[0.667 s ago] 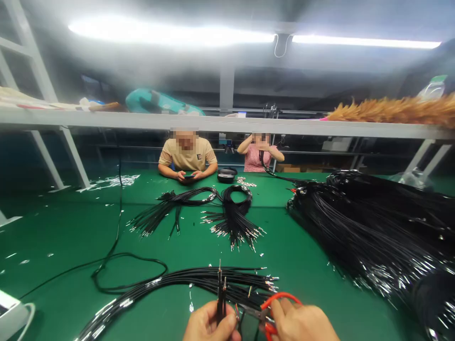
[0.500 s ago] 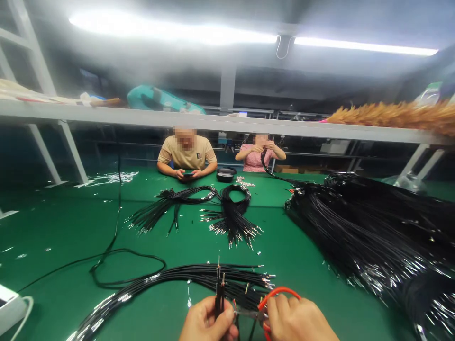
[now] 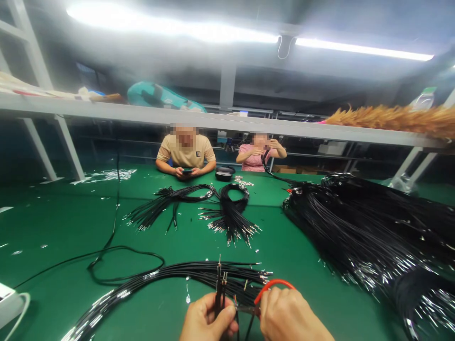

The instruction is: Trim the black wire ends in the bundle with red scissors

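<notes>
The left hand point(image 3: 208, 322) pinches a few black wires point(image 3: 219, 289) standing upright, tips up. Just beside, at their right, the right hand point(image 3: 291, 317) grips red-handled cutters point(image 3: 265, 293) pointing leftward at them.

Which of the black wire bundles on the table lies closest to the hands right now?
The long curved bundle lying just beyond the left hand and right hand. The two fanned bundles lie mid-table; the big heap sits off right.

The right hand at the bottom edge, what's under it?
Under the right hand a red-handled cutter shows: one red loop arcs out above the knuckles, its metal tip toward the wires pinched upright in the left hand. The rest of the handles is covered.
</notes>
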Motion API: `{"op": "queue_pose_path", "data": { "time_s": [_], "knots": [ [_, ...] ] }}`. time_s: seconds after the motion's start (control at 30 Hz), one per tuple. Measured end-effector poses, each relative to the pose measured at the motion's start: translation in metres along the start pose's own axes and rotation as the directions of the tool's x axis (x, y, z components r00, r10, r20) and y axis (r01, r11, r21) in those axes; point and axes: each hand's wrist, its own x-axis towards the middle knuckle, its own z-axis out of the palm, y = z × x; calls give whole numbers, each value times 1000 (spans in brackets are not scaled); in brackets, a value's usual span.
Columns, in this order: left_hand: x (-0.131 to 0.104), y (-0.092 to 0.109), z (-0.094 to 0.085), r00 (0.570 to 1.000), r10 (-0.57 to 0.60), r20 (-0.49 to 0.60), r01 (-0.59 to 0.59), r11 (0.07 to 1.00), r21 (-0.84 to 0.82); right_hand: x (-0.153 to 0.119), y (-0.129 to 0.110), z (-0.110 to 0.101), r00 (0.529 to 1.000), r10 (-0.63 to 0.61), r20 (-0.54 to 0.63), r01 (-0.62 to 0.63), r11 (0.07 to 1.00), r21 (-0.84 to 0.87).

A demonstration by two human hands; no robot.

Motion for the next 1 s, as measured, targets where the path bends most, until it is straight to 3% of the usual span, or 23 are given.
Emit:
{"op": "queue_pose_path", "data": {
  "time_s": [0.23,0.47,0.67,0.77,0.83,0.93,1.0],
  "knots": [
    [-1,0,2,1000,28,-11,-28,999,34,14,-7,-10,981,-90,169,72,991,112],
    [4,-11,-1,998,58,26,-60,994,92,10,-14,-7,987,155,-47,-128,925,358],
    [5,-14,-2,998,49,48,-55,987,152,10,-13,-11,983,108,-146,-35,901,431],
    [1,-3,-1,999,38,5,-39,996,85,10,-4,-8,1000,-26,14,20,952,305],
    [-1,4,0,999,32,-23,-32,999,14,12,7,-6,990,-50,133,14,967,256],
    [-2,8,3,1000,-29,12,30,993,-113,13,26,-2,979,107,171,-159,932,327],
    [-1,7,5,995,-72,71,83,982,-167,14,33,3,943,266,202,-332,807,488]
  ]
}}
